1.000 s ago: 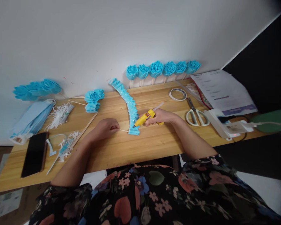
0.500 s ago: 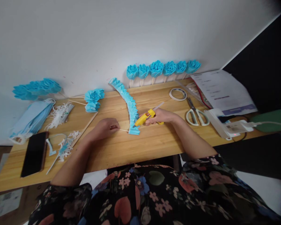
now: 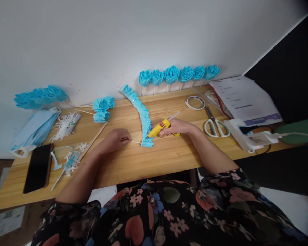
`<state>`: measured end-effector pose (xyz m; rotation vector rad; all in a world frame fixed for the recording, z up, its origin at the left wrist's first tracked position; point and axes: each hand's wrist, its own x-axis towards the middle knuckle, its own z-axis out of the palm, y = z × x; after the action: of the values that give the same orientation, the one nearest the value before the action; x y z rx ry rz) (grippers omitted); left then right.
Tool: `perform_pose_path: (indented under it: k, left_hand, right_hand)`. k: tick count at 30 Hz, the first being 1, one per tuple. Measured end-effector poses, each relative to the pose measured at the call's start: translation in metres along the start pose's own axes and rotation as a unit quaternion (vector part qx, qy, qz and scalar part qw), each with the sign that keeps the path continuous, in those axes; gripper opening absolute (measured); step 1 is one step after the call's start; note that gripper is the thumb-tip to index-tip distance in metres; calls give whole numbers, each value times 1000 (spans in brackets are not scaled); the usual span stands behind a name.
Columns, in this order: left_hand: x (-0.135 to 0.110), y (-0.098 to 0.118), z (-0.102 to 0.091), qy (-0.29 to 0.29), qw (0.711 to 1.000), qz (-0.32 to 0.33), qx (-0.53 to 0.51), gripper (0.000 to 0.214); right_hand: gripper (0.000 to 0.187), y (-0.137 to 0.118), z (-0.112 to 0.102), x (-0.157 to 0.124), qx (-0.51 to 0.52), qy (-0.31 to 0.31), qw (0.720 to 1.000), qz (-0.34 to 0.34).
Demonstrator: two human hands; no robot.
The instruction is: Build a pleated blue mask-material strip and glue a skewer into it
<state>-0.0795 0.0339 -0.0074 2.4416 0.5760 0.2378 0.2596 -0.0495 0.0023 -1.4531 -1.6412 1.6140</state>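
Note:
A long blue pleated strip (image 3: 143, 114) lies curved across the wooden table, its near end toward me. My right hand (image 3: 173, 127) is wrapped round a yellow glue gun (image 3: 158, 128), whose nozzle points down at the strip near that end; whether it touches I cannot tell. A clear glue stick (image 3: 174, 115) juts from the gun's back. To the left of the strip, my left hand (image 3: 118, 139) pinches a thin wooden stick (image 3: 136, 142). The stick's far tip meets the strip's near end.
Blue flowers on sticks (image 3: 171, 75) lean against the wall. More blue flowers (image 3: 100, 105) lie left, beyond face masks (image 3: 37, 128), a phone (image 3: 38, 168) and white scraps (image 3: 75, 157). Rightward are a tape roll (image 3: 195, 103), scissors (image 3: 213, 126), a power strip (image 3: 239, 135) and papers (image 3: 246, 100).

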Motion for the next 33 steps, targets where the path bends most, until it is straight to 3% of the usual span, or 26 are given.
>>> perform_pose_path:
  k: [33]
  left_hand:
    - [-1, -2, 1, -3, 1000, -5, 1, 16]
  right_hand:
    - [43, 0, 1, 0, -6, -14, 1000, -13]
